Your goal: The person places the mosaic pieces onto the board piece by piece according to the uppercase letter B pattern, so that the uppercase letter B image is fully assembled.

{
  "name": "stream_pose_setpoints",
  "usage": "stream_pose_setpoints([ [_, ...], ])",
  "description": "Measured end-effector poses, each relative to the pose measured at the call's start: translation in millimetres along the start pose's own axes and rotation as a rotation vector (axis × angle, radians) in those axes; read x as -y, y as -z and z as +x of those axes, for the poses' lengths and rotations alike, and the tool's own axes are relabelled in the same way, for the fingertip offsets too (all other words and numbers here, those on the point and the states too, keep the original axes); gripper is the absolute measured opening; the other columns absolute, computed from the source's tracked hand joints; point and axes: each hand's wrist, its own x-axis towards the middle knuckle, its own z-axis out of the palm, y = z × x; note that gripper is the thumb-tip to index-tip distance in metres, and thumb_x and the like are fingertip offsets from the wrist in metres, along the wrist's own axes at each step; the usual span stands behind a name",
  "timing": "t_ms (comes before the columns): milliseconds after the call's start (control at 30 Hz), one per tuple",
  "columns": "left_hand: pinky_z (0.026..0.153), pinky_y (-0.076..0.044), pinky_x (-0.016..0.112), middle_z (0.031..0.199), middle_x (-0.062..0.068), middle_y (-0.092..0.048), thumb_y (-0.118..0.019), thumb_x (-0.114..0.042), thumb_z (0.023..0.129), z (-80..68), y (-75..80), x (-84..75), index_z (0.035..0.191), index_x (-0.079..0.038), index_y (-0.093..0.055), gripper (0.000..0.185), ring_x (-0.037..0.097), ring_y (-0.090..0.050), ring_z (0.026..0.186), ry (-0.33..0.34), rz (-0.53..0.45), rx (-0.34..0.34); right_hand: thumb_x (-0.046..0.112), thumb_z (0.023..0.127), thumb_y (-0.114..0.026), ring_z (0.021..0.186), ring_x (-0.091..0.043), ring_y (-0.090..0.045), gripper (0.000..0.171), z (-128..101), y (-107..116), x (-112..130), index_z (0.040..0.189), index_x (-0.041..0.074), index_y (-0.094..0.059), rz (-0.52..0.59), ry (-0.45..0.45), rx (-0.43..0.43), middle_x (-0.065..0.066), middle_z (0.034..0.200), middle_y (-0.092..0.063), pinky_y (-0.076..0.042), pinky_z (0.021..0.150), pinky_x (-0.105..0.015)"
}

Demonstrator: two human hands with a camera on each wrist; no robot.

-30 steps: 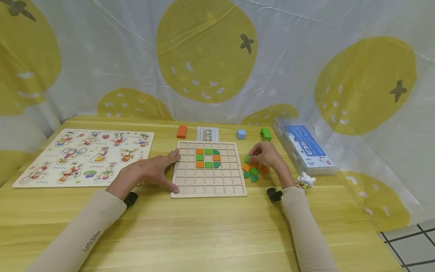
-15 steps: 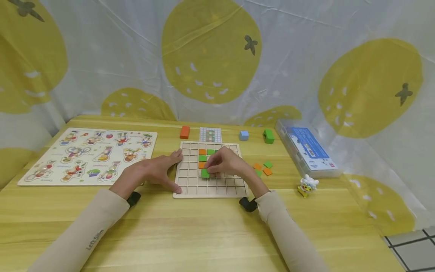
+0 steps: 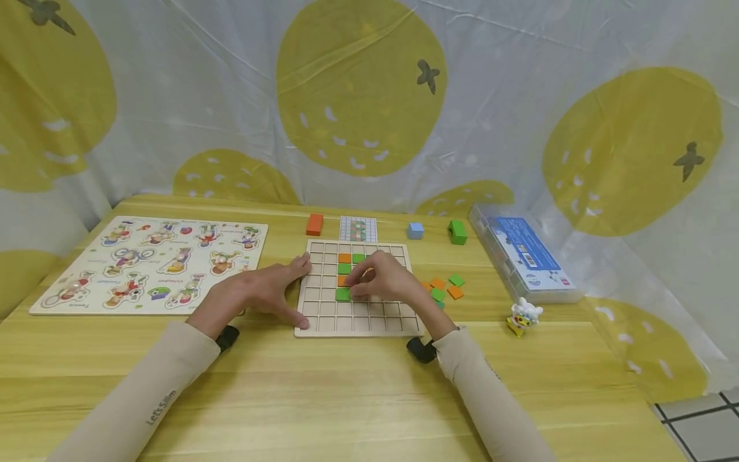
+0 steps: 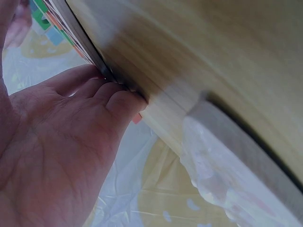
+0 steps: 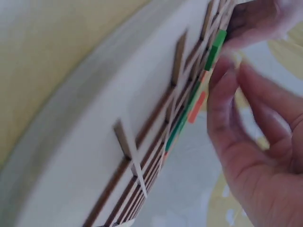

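Placement seems the step in hand: the green tile (image 3: 342, 294) lies on the gridded board (image 3: 375, 325), the right hand's (image 3: 383, 277) bent fingertips at its edge, though I cannot tell whether they pinch it. The left hand (image 3: 267, 290), fingers spread, braces the board's left side; next probably comes squaring the tile within its cell.

Both hands (image 3: 261, 295) (image 3: 385, 280) are at a gridded board (image 3: 358, 325)
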Motion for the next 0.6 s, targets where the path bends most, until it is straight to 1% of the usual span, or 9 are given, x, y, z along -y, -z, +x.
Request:
stream_pose_setpoints([
  [67,0.129,-0.024,0.062,0.179,0.025,-0.008,-0.094,-0.053,0.081,0.1,0.0,0.3,0.171,0.001,-0.02,0.129,0.046,-0.019,0.163,0.002,0.001,-0.001,-0.001,0.094,-0.081,0.081,-0.018,-0.078,0.009,-0.8,1.6,-0.3,0.103,-0.002,-0.084,0.036,0.028,0.062,-0.008,0.096,-0.082,-0.064,0.078,-0.032],
  [133,0.129,-0.024,0.062,0.179,0.025,-0.008,-0.094,-0.054,0.08,0.5,-0.3,0.8,0.171,0.001,-0.02,0.129,0.046,-0.019,0.163,0.003,0.005,-0.002,0.0,0.095,-0.081,0.076,-0.017,-0.076,0.009,-1.5,3.2,-0.2,0.104,-0.003,-0.084,0.046,0.044,0.135,-0.008,0.093,-0.081,-0.063,0.074,-0.032],
  [167,0.128,-0.024,0.062,0.179,0.025,-0.008,-0.094,-0.054,0.08,0.6,-0.3,0.9,0.171,0.001,-0.02,0.129,0.046,-0.019,0.163,0.003,0.006,-0.001,0.0,0.096,-0.08,0.074,-0.016,-0.075,0.01,-1.7,3.6,-0.1,0.105,-0.003,-0.084,0.042,0.05,0.169,-0.008,0.093,-0.082,-0.063,0.072,-0.031],
  [233,0.129,-0.024,0.062,0.179,0.025,-0.007,-0.094,-0.054,0.08,0.9,-0.3,1.0,0.171,0.0,-0.02,0.129,0.046,-0.019,0.163,0.004,0.008,0.001,0.001,0.097,-0.079,0.074,-0.014,-0.074,0.012,-1.6,3.8,0.0,0.107,-0.003,-0.084,0.013,0.059,0.21,-0.007,0.093,-0.082,-0.062,0.072,-0.028],
  [300,0.128,-0.024,0.062,0.179,0.024,-0.006,-0.094,-0.054,0.08,0.9,-0.3,0.9,0.171,0.0,-0.02,0.129,0.046,-0.019,0.163,0.007,0.012,0.003,0.004,0.098,-0.079,0.074,-0.009,-0.071,0.013,-1.0,3.3,-0.6,0.108,-0.001,-0.085,-0.028,0.051,0.217,-0.005,0.095,-0.083,-0.059,0.072,-0.024],
  [400,0.129,-0.023,0.063,0.179,0.024,-0.006,-0.093,-0.055,0.08,0.9,-0.1,0.7,0.171,0.0,-0.021,0.129,0.046,-0.018,0.163,0.01,0.018,0.007,0.007,0.099,-0.078,0.075,-0.007,-0.068,0.012,0.2,2.3,-2.1,0.108,0.001,-0.085,-0.066,0.039,0.205,-0.002,0.096,-0.082,-0.057,0.073,-0.022],
  [500,0.129,-0.023,0.062,0.179,0.024,-0.006,-0.093,-0.056,0.08,1.0,-0.1,0.8,0.171,0.0,-0.021,0.129,0.046,-0.018,0.163,0.009,0.021,0.007,0.008,0.1,-0.078,0.075,-0.008,-0.068,0.013,-0.2,4.2,-2.4,0.109,0.002,-0.085,-0.073,0.049,0.211,-0.001,0.096,-0.082,-0.057,0.073,-0.023],
  [600,0.129,-0.023,0.062,0.179,0.024,-0.006,-0.093,-0.055,0.081,0.9,-0.3,0.7,0.171,0.0,-0.021,0.129,0.046,-0.017,0.164,0.004,0.017,0.004,0.008,0.1,-0.078,0.079,-0.009,-0.069,0.014,-3.0,10.1,-4.2,0.11,0.002,-0.085,-0.059,0.081,0.212,-0.001,0.098,-0.081,-0.058,0.077,-0.024],
])
